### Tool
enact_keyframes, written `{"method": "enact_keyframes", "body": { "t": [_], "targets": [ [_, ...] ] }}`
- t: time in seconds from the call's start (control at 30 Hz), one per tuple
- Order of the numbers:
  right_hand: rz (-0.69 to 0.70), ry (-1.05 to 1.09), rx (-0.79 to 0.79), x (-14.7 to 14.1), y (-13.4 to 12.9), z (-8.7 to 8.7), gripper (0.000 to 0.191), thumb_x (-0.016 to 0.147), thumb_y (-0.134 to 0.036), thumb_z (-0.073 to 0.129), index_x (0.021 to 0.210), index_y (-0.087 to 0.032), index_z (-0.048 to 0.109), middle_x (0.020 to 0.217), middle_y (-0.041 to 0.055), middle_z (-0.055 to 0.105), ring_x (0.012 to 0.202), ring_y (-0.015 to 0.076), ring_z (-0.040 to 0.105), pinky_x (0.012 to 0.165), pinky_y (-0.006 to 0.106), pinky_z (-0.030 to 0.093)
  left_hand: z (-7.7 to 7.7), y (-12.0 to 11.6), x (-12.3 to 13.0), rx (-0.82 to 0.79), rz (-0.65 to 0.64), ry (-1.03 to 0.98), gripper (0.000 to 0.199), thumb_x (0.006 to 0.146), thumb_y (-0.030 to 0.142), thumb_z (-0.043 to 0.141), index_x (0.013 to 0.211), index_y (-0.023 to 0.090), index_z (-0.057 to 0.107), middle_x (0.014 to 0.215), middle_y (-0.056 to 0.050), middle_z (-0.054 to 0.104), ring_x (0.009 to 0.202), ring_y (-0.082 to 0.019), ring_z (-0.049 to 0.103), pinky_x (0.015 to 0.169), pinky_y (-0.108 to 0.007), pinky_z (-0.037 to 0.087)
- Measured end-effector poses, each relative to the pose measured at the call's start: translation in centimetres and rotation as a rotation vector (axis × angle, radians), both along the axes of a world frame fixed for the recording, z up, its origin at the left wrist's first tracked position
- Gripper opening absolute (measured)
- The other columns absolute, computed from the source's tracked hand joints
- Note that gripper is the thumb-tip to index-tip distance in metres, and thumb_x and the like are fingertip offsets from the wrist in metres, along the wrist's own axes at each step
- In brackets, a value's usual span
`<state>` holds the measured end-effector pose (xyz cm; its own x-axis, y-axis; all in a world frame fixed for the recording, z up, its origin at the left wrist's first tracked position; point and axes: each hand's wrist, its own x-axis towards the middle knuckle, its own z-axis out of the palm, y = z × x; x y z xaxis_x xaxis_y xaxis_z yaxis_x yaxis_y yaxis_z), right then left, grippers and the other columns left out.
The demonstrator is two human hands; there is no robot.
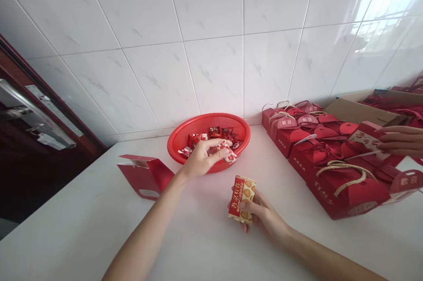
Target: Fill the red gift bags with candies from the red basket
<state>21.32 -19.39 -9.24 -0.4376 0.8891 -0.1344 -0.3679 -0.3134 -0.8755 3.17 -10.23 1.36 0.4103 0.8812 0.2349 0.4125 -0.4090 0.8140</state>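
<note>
Between the thumb and fingers of my left hand is a small red-and-white wrapped candy, held over the front rim of a red plastic basket. More wrapped candies lie inside that basket. My right hand grips a red-and-yellow biscuit packet above the table, its printed face turned up. To the left of my left forearm stands a red paper box with its top open; the forearm is close to its right side.
Rows of filled-looking red gift boxes with rope handles stand on the right. Another person's hand reaches in there with a red card-like piece. Behind is a cardboard carton. A tiled wall backs the white table; a door is at left.
</note>
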Motion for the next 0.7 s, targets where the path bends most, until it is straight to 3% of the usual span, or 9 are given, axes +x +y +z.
{"method": "enact_keyframes", "body": {
  "t": [0.07,0.17,0.23,0.47,0.6,0.7],
  "targets": [
    [-0.011,0.026,0.001,0.0,0.0,0.0,0.032,0.074,-0.034,0.071,0.095,-0.019,0.052,0.077,-0.0012,0.064,0.05,0.0105,0.057,0.048,0.024,0.046,-0.6,-1.7,0.6,-0.061,-0.079,0.002,0.043,0.086,0.045,0.063,0.119,0.018,0.069,0.099,-0.007,0.076,0.099,-0.025,0.068,0.093,-0.036,0.053],
    [-0.01,0.06,0.014,-0.1,0.1,-0.2,0.031,0.07,-0.029,0.068,0.095,-0.019,0.053,0.073,-0.0019,0.063,0.05,0.0116,0.058,0.048,0.025,0.047,-1.9,-4.0,1.1,-0.093,-0.203,0.079,0.034,0.088,0.034,0.062,0.119,0.022,0.068,0.113,-0.005,0.073,0.101,-0.021,0.067,0.092,-0.031,0.052],
    [-0.001,0.068,0.023,-0.1,0.2,-0.3,0.031,0.068,-0.026,0.067,0.095,-0.018,0.054,0.072,-0.002,0.063,0.05,0.0117,0.058,0.048,0.025,0.048,-2.7,-4.9,1.1,-0.115,-0.257,0.102,0.028,0.089,0.028,0.059,0.115,0.023,0.068,0.111,-0.003,0.073,0.099,-0.019,0.067,0.09,-0.029,0.052],
    [-0.007,0.049,0.055,-0.2,0.3,-0.5,0.038,0.075,-0.041,0.077,0.095,-0.017,0.055,0.074,-0.002,0.061,0.05,0.0096,0.056,0.049,0.024,0.049,-4.1,-4.8,0.3,-0.067,-0.094,0.154,0.015,0.083,0.031,0.065,0.094,0.02,0.07,0.088,-0.002,0.068,0.08,-0.017,0.062,0.076,-0.027,0.05],
    [0.011,0.026,0.076,-0.1,0.4,-0.5,0.049,0.073,-0.049,0.08,0.101,-0.016,0.058,0.073,-0.0017,0.061,0.051,0.0093,0.056,0.047,0.022,0.048,-4.1,-5.1,0.0,-0.04,-0.158,0.259,0.018,0.085,0.035,0.066,0.094,0.021,0.073,0.091,-0.003,0.066,0.082,-0.016,0.062,0.076,-0.027,0.05],
    [0.036,-0.008,0.107,-0.1,0.5,-0.6,0.048,0.074,-0.052,0.079,0.097,-0.015,0.058,0.074,0.0006,0.064,0.049,0.009,0.056,0.046,0.022,0.047,-3.0,-4.9,-0.1,-0.007,-0.187,0.244,0.023,0.092,0.036,0.057,0.104,0.023,0.073,0.097,-0.005,0.068,0.085,-0.016,0.064,0.077,-0.027,0.052]
  ]
}}
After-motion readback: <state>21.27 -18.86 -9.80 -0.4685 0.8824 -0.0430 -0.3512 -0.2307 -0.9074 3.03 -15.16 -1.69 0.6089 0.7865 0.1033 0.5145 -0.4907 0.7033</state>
